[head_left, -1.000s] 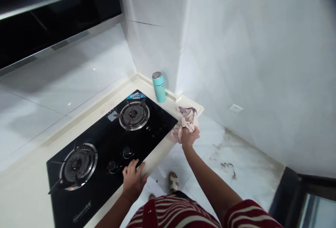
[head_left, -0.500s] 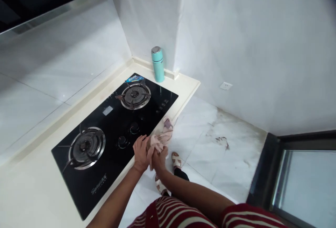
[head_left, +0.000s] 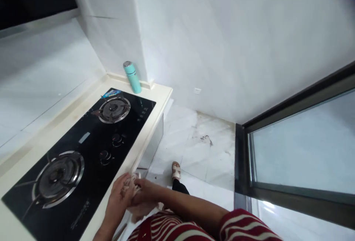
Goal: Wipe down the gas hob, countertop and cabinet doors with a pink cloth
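Note:
A pale pink cloth [head_left: 133,182] is bunched up between my two hands, just off the front edge of the counter. My left hand [head_left: 118,196] closes around its near left side, beside the black gas stove [head_left: 94,181]. On the other side, my right hand [head_left: 144,192] grips the cloth with bent fingers. Part of the cloth hangs below my hands, partly hidden by my right wrist. Two control knobs [head_left: 105,156] on the stove lie a little beyond my left hand.
A turquoise thermos bottle [head_left: 133,79] stands at the counter's far corner [head_left: 159,92]. Right of me is a dark-framed glass door [head_left: 299,141]. Dark smudges [head_left: 206,139] mark the tiled floor [head_left: 191,159]. A range hood [head_left: 36,0] overhangs at upper left.
My hands and the cloth have drawn back toward my body and left along the counter's front edge. The view has turned right, showing more of the glass door.

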Demonstrator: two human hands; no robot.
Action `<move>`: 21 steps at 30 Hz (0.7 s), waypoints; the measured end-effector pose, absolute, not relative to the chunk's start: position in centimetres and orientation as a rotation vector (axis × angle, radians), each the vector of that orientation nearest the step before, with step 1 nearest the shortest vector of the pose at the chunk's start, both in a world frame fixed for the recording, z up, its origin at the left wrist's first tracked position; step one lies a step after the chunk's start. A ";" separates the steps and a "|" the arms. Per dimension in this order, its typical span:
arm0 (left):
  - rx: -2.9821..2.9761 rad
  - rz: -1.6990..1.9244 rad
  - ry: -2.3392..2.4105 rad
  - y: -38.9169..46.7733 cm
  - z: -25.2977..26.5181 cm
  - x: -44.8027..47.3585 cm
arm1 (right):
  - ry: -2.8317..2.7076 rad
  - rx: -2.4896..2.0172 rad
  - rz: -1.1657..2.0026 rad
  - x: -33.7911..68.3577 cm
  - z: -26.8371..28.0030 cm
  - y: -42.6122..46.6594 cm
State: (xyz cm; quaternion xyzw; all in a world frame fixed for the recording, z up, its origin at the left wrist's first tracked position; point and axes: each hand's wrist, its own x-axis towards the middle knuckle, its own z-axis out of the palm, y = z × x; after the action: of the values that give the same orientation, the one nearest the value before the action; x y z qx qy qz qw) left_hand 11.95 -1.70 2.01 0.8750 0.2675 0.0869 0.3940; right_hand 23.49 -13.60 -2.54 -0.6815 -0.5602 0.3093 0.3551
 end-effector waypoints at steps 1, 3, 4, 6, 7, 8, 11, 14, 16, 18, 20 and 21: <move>2.224 0.224 0.605 -1.9 2.7 13.1 | -1.405 -1.777 0.794 25.1 -1.2 -14.8; 2.200 0.198 0.424 -2.6 4.1 15.8 | -1.323 -1.809 0.811 28.4 2.0 -17.5; 2.159 0.166 0.332 -3.1 4.9 17.3 | -1.280 -1.823 0.820 30.0 3.7 -19.0; 2.026 0.066 0.180 -4.4 6.3 20.1 | -1.195 -1.843 0.817 32.6 6.8 -22.0; 1.953 0.008 0.131 -5.1 7.0 21.6 | -1.148 -1.845 0.808 33.7 8.1 -23.4; 1.894 -0.048 0.096 -6.0 7.7 23.0 | -1.093 -1.836 0.798 34.7 9.1 -24.7; 1.912 -0.161 0.032 -8.8 9.8 27.5 | -0.906 -1.779 0.735 37.3 10.8 -28.4; 2.059 -0.188 -0.016 -11.7 12.3 32.3 | -0.770 -1.705 0.633 40.1 11.5 -31.8; 2.087 -0.186 -0.057 -13.5 14.1 35.5 | -0.701 -1.646 0.577 42.3 11.9 -34.1; 2.118 -0.128 -0.064 -15.0 15.5 38.5 | -0.592 -1.523 0.580 44.6 12.2 -36.0; 2.164 -0.005 -0.018 -16.3 16.4 41.0 | -0.428 -1.326 0.581 46.7 12.4 -37.5; 2.164 0.047 0.015 -16.9 16.7 41.9 | -0.345 -1.227 0.571 47.7 12.3 -38.0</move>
State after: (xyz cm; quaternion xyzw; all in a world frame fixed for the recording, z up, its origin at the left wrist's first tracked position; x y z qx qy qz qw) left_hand 41.94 -16.86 16.68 0.8827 0.0061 0.0190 0.4695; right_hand 47.73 -37.96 12.35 -0.5648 -0.1589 0.2629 0.7659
